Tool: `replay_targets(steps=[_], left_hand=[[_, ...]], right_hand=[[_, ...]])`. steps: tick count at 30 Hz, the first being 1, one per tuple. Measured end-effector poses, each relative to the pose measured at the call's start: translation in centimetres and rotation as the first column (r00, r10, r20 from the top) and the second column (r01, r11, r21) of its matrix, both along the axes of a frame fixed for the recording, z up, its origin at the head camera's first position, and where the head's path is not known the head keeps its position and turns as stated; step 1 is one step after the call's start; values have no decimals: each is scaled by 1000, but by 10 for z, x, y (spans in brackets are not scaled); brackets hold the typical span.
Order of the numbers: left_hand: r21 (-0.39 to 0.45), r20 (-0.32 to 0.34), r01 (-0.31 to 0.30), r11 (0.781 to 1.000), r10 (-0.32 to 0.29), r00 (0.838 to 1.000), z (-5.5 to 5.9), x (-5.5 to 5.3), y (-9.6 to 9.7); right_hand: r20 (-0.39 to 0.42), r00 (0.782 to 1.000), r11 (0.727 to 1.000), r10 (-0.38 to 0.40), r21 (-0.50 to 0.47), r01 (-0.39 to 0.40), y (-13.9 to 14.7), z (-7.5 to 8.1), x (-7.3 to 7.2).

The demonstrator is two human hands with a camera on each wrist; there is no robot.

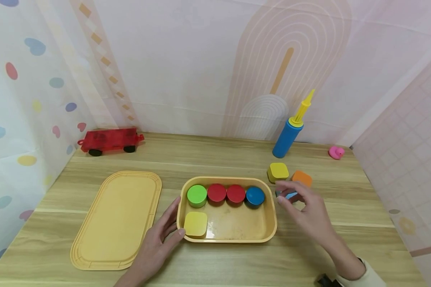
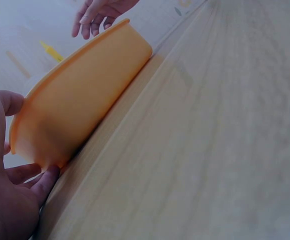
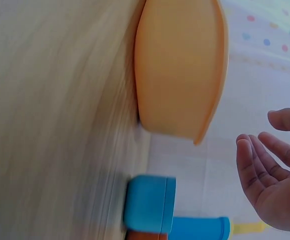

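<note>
Bracing the deep yellow tray [image 1: 237, 225] at its left end, the left hand [image 1: 158, 242] grips it between thumb and fingers; the right hand [image 1: 307, 210] holds nothing, thumb apart, near the blue rounded-square block [image 3: 147, 204], right of the tray. Ideally, pinch opposite sides squarely, without nudging the orange block [image 1: 302, 178]

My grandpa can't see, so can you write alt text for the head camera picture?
A person's left fingers grip a yellow tray holding a green block, two red blocks, a blue block and a yellow block. The right fingers hover by a second blue block outside, near an orange block and another yellow block. A flat yellow panel lies left.
</note>
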State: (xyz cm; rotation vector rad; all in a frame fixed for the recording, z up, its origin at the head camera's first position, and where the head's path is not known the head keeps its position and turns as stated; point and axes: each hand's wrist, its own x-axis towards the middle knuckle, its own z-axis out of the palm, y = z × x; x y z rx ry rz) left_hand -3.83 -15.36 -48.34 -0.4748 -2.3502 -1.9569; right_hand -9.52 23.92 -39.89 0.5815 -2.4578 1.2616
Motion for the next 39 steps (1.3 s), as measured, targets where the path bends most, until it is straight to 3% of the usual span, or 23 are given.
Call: replay_targets(steps=[7, 21, 32, 39], left_hand=[[-1, -1, -1, 1000, 1, 1000, 0, 0, 0], [0, 9, -4, 1000, 4, 1000, 0, 0, 0], [-5, -1, -2, 1000, 2, 1000, -1, 0, 0], [3, -5, 1, 1000, -1, 1000, -1, 0, 0]], right_hand=[[18, 996, 997, -82, 16, 82, 16, 0, -4], [48, 995, 996, -82, 33, 81, 36, -6, -9], [136, 976, 978, -168, 150, 147, 50, -12, -12], [157, 978, 981, -136, 161, 110, 54, -14, -17]])
